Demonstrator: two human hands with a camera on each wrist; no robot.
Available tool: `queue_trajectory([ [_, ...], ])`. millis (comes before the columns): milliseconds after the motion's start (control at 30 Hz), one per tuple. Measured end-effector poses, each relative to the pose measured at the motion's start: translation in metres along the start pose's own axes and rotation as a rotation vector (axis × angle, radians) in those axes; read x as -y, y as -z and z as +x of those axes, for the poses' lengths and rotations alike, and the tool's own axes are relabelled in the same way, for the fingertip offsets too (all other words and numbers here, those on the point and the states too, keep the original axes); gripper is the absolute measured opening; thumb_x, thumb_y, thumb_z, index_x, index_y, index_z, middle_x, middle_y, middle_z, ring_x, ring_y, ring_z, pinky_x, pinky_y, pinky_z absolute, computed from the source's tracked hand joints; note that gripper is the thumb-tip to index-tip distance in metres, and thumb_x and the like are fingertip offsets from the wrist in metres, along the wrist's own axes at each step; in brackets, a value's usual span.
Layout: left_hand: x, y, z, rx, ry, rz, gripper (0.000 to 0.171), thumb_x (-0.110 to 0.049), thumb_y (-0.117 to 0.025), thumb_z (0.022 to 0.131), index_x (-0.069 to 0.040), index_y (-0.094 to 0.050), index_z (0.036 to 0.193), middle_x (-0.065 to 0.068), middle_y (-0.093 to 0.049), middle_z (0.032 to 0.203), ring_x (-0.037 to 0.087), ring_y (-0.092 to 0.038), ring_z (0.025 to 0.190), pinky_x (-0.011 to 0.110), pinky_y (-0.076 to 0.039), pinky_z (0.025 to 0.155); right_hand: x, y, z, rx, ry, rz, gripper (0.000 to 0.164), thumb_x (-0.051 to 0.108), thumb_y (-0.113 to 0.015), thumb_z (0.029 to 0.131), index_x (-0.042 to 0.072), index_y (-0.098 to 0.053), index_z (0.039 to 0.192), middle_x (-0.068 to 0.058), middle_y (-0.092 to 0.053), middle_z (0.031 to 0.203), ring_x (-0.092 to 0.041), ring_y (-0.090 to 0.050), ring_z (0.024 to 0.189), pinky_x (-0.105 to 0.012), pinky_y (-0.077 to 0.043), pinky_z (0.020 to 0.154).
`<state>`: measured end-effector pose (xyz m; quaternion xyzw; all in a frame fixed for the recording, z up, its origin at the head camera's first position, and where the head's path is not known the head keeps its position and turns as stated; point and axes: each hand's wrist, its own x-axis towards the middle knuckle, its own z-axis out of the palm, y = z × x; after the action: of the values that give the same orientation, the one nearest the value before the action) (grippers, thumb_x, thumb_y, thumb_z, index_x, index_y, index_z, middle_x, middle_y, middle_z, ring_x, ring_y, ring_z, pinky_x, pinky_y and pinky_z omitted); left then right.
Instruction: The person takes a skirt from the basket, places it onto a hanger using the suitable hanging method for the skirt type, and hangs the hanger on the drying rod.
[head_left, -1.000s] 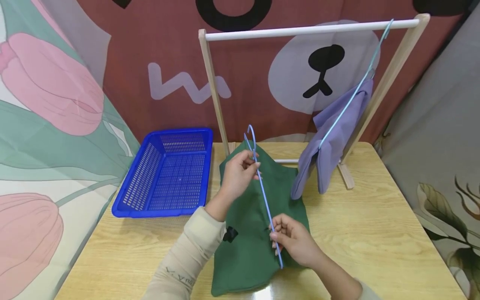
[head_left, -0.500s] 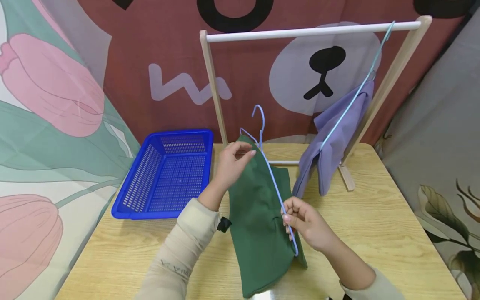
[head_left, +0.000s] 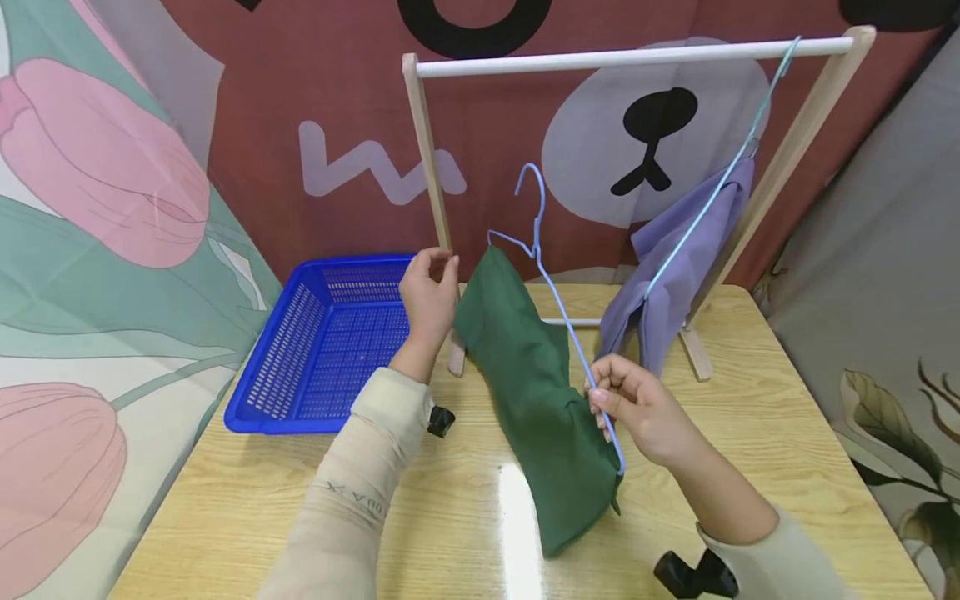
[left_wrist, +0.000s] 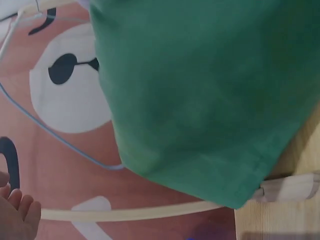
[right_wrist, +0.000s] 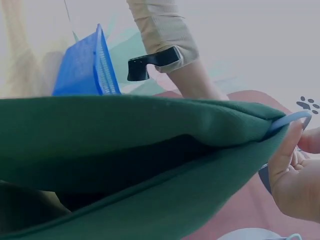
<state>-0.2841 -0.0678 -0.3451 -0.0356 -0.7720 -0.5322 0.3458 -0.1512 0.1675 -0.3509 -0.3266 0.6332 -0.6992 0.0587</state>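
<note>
My right hand (head_left: 633,408) pinches the lower arm of a thin blue clothes hanger (head_left: 564,302), whose hook points up in the head view. On the hanger hangs a plain green garment (head_left: 517,367), slanting over the table. In the right wrist view the green garment (right_wrist: 150,120) gapes at one edge, and the hanger's end (right_wrist: 292,119) pokes out beside my fingers. My left hand (head_left: 431,292) holds nothing, its fingers loosely bent, just left of the garment and overlapping the rack's left post. In the left wrist view its fingertips (left_wrist: 22,212) show apart from the cloth.
Behind the hanger stands a wooden rack with a white rail (head_left: 600,60). A purple garment (head_left: 675,250) hangs on a turquoise hanger (head_left: 723,179) at the rail's right end. A blue plastic basket (head_left: 251,417) sits at the table's left. Printed curtains surround the table.
My left hand has let go of the blue hanger and moved up and left. My right hand has carried hanger and green garment up and to the right, swinging the hook upward.
</note>
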Motion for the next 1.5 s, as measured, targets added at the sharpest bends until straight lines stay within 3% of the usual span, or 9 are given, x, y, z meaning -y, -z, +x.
queue_trajectory([
  [167,0.002,-0.001,0.015,-0.043,0.023,0.008,0.016,-0.003,-0.063,0.083,0.008,-0.062,0.095,0.021,-0.063,0.090,0.030,-0.063,0.085,0.035,-0.052,0.076,0.007,0.008,0.003,-0.008,0.013,0.053,0.017,-0.002,-0.041,0.094,0.012,-0.052,0.093,0.008,-0.050,0.076,-0.002,-0.050,0.061,-0.019,-0.044,0.046],
  [433,0.002,0.001,0.036,0.048,0.085,0.143,0.030,-0.007,-0.062,0.084,0.003,-0.060,0.112,0.017,-0.063,0.106,0.028,-0.060,0.098,0.033,-0.048,0.083,0.015,0.018,0.013,0.013,0.056,0.107,0.017,-0.002,-0.041,0.094,0.009,-0.053,0.094,0.005,-0.052,0.076,-0.003,-0.051,0.061,-0.018,-0.044,0.047],
  [700,0.000,-0.003,0.058,0.084,0.173,0.138,0.041,-0.011,-0.061,0.087,0.001,-0.052,0.125,0.015,-0.058,0.121,0.023,-0.056,0.112,0.028,-0.047,0.090,0.020,0.020,0.026,0.007,0.025,0.156,0.017,-0.002,-0.040,0.094,0.008,-0.053,0.090,0.005,-0.053,0.074,-0.002,-0.050,0.060,-0.016,-0.043,0.047],
  [900,-0.004,-0.002,0.071,0.130,0.222,0.173,0.042,-0.017,-0.059,0.089,0.000,-0.051,0.126,0.017,-0.058,0.121,0.026,-0.056,0.109,0.031,-0.046,0.090,0.022,0.021,0.036,-0.021,-0.008,0.191,0.009,0.003,-0.046,0.093,0.007,-0.052,0.088,0.003,-0.053,0.072,-0.004,-0.051,0.057,-0.017,-0.043,0.047],
  [1067,-0.004,-0.003,0.080,0.144,0.237,0.177,0.038,-0.018,-0.058,0.090,-0.002,-0.054,0.124,0.016,-0.060,0.117,0.024,-0.058,0.106,0.029,-0.047,0.088,0.022,0.024,0.045,-0.059,-0.005,0.181,0.008,0.010,-0.053,0.091,0.004,-0.050,0.088,0.001,-0.052,0.070,-0.006,-0.050,0.055,-0.018,-0.042,0.045],
  [1500,-0.009,-0.006,0.095,0.153,0.227,0.162,0.037,-0.017,-0.058,0.089,0.000,-0.055,0.123,0.015,-0.063,0.114,0.022,-0.060,0.104,0.025,-0.048,0.086,0.030,0.026,0.068,-0.114,-0.021,0.163,0.009,0.010,-0.057,0.089,0.003,-0.052,0.085,0.000,-0.050,0.068,-0.007,-0.048,0.053,-0.017,-0.042,0.045],
])
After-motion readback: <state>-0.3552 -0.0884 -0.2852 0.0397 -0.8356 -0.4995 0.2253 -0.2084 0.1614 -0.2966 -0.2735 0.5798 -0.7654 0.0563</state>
